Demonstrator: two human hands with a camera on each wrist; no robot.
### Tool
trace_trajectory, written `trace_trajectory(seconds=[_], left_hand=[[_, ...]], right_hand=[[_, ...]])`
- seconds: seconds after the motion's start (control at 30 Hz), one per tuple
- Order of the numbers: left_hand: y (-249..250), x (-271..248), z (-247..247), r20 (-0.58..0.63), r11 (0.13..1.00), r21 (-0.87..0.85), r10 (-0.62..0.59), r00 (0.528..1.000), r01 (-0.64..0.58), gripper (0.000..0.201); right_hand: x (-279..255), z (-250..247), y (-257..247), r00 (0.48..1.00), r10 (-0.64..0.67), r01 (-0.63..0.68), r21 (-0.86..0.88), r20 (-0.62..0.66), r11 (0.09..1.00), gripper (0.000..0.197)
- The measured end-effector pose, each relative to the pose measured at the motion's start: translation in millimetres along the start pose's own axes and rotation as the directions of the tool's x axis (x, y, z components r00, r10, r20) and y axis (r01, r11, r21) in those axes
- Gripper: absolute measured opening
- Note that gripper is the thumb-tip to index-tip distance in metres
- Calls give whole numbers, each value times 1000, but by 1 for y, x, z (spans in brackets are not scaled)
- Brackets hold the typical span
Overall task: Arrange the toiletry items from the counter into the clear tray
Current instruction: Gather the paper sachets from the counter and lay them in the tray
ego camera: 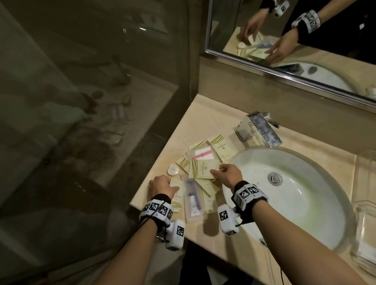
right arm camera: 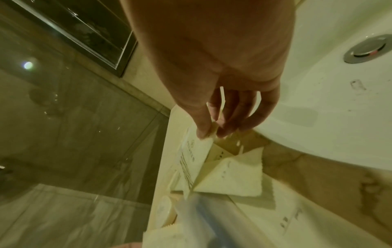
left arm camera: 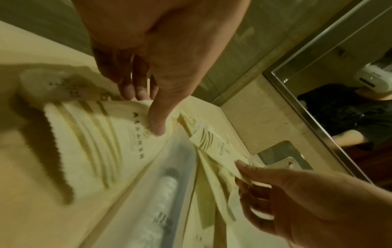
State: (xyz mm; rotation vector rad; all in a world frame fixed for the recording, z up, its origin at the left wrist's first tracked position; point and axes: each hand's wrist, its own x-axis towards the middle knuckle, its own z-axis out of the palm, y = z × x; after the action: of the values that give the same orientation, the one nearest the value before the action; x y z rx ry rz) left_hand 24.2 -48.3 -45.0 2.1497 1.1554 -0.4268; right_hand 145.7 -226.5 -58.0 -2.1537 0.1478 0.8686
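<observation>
Several cream sachets lie scattered on the beige counter (ego camera: pixel 210 228) left of the sink. My left hand (ego camera: pixel 175 187) pinches one cream sachet (left arm camera: pixel 95 142) between thumb and fingers near the counter's front left edge; its shadow shows it raised a little. My right hand (ego camera: pixel 215 170) pinches the corner of a larger cream sachet (ego camera: pixel 200 170) between thumb and forefinger (right arm camera: pixel 201 130). A clear toothbrush pack (ego camera: pixel 193 200) lies between my hands. A round white soap (ego camera: pixel 173 169) and a clear pack with a pink item (ego camera: pixel 200 154) lie nearby. The clear tray (ego camera: pixel 371 175) stands right of the sink.
The white sink basin (ego camera: pixel 290 194) and chrome faucet (ego camera: pixel 259 129) separate the sachets from the tray. A second clear tray (ego camera: pixel 371 239) sits nearer the front right. A glass partition (ego camera: pixel 73 112) bounds the counter's left; a mirror (ego camera: pixel 301 39) hangs behind.
</observation>
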Motion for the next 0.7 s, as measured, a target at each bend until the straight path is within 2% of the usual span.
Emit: trace_trajectory(seconds=[0.2, 0.33, 0.53, 0.7], left_hand=[[12, -10, -26, -30, 991, -128, -39, 999, 35, 20], [33, -24, -42, -90, 977, -215, -17, 996, -3, 27], [90, -62, -32, -130, 939, -304, 129, 983, -164, 40], [157, -100, 16, -47, 884, -387, 266, 963, -264, 41]], right_hand=[[-1, -20, -4, 998, -67, 66, 67, 14, 996, 16], [-13, -44, -11, 991, -134, 137, 145, -25, 980, 25], [-44, -109, 2, 965, -242, 260, 222, -106, 940, 35], [-81, -197, 42, 939, -265, 323, 297, -219, 899, 23]])
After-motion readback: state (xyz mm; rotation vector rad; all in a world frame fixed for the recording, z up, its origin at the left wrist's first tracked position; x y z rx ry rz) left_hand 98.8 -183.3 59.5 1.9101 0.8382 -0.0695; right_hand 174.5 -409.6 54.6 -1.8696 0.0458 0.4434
